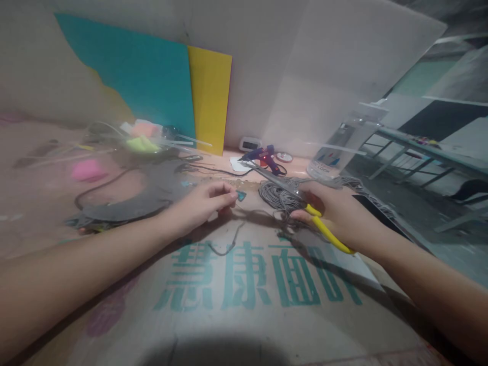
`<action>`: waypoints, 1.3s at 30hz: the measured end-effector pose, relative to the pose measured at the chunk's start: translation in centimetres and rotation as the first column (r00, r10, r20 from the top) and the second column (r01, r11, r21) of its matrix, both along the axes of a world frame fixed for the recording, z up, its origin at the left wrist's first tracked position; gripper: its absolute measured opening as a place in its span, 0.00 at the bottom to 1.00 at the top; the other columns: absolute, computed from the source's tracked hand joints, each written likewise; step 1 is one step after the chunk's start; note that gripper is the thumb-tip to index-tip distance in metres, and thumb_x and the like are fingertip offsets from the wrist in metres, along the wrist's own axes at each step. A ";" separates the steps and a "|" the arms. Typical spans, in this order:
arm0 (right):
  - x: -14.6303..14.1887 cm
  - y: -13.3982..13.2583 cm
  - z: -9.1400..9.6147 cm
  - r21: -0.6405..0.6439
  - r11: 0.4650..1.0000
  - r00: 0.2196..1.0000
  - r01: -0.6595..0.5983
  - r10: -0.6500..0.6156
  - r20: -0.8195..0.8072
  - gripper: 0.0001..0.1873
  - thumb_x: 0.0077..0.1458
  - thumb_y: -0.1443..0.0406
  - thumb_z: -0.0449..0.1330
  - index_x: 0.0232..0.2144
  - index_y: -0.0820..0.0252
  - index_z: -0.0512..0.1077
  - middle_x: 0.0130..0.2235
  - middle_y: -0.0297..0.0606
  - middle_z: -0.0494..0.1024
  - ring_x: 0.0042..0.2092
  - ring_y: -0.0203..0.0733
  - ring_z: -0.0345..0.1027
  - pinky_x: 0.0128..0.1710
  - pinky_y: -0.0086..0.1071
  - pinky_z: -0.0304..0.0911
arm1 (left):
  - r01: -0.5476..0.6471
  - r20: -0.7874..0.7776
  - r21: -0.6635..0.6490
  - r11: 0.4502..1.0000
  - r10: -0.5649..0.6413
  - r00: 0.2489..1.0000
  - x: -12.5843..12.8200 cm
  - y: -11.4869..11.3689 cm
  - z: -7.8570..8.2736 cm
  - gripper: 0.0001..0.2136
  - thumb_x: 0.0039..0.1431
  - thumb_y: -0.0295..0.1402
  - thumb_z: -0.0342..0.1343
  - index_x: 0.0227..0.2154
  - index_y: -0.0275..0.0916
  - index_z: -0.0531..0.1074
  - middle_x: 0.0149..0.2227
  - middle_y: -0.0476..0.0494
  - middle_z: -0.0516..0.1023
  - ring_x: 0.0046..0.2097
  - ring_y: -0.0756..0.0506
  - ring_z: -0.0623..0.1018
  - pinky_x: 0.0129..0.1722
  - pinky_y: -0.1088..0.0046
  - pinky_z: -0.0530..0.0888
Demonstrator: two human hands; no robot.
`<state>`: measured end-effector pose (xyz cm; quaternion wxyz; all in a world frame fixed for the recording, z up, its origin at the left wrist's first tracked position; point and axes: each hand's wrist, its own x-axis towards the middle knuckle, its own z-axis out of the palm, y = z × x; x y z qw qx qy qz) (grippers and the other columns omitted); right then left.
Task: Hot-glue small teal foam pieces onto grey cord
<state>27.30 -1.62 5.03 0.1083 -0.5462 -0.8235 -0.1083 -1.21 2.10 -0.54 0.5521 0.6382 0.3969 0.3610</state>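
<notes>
My left hand (pixel 218 198) is closed in a pinch on a small dark teal piece (pixel 241 195), its tip showing past the thumb. My right hand (pixel 331 208) grips a pair of scissors (pixel 324 235) with yellow handles, the long grey blades pointing up and left. Behind the blades lies a coiled bundle of grey cord (pixel 276 195). A thin dark cord trails from near my left fingers toward that bundle. One loose cord end (pixel 224 251) curls on the printed board (pixel 251 325) below my left hand.
At the back lie a glue gun (pixel 264 156) with a red light, a tape roll (pixel 284 157) and a small white device (pixel 250 144). A clear container (pixel 331 152) stands right. Teal (pixel 152 76) and yellow (pixel 210 96) boards lean on the wall. Pink (pixel 88 170) and yellow-green lumps lie left.
</notes>
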 end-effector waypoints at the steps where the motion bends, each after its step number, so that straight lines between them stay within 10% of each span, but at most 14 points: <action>1: 0.0 -0.1 0.0 -0.019 1.000 0.999 0.017 -0.016 0.031 0.19 0.56 0.49 0.60 0.39 0.58 0.71 0.29 0.37 0.75 0.26 0.39 0.65 0.24 0.31 0.52 | -0.014 -0.020 0.016 1.000 0.014 1.000 0.0 -0.1 0.1 0.12 0.60 0.43 0.56 0.30 0.39 0.67 0.25 0.52 0.68 0.27 0.52 0.68 0.27 0.78 0.63; 13: -0.1 0.0 -2.0 -0.128 0.979 0.970 -0.158 0.178 0.163 0.19 0.59 0.62 0.57 0.52 0.63 0.71 0.44 0.49 0.77 0.44 0.52 0.72 0.42 0.42 0.65 | -0.082 -0.175 0.280 0.956 0.135 0.975 0.5 -1.3 0.8 0.09 0.60 0.39 0.55 0.31 0.38 0.69 0.29 0.51 0.70 0.29 0.50 0.68 0.28 0.75 0.64; 17: -2.4 -0.2 -0.5 -0.085 0.974 0.970 -0.209 0.196 -0.146 0.13 0.61 0.60 0.57 0.43 0.61 0.75 0.42 0.45 0.79 0.42 0.47 0.73 0.42 0.39 0.66 | -0.055 -0.235 0.335 0.941 0.140 0.962 0.6 -1.7 1.1 0.09 0.61 0.39 0.54 0.32 0.38 0.70 0.31 0.50 0.73 0.32 0.49 0.70 0.33 0.73 0.66; 24: -7.7 1.0 -1.9 -0.430 0.825 0.694 -0.367 -0.065 -0.717 0.14 0.54 0.58 0.64 0.38 0.62 0.74 0.34 0.38 0.79 0.33 0.37 0.71 0.33 0.31 0.66 | -0.020 -0.298 0.407 0.913 0.154 0.942 0.5 -2.1 1.1 0.09 0.61 0.39 0.54 0.32 0.39 0.71 0.32 0.49 0.76 0.36 0.47 0.73 0.38 0.72 0.68; 29: -7.9 1.2 -3.6 -0.423 0.798 0.520 -0.430 -0.164 -0.838 0.12 0.55 0.57 0.63 0.35 0.61 0.73 0.28 0.33 0.77 0.25 0.32 0.66 0.25 0.27 0.61 | -0.008 -0.337 0.411 0.911 0.160 0.928 0.6 -2.0 1.3 0.09 0.61 0.38 0.53 0.33 0.39 0.72 0.32 0.49 0.76 0.35 0.46 0.73 0.36 0.71 0.67; 39: -7.6 1.2 -3.7 -0.436 0.782 0.458 -0.446 -0.220 -0.862 0.13 0.55 0.56 0.62 0.32 0.61 0.72 0.24 0.30 0.73 0.22 0.30 0.62 0.19 0.24 0.57 | 0.020 -0.340 0.413 0.910 0.134 0.931 0.6 -1.8 0.9 0.11 0.62 0.40 0.52 0.35 0.38 0.73 0.34 0.48 0.78 0.36 0.47 0.74 0.37 0.72 0.68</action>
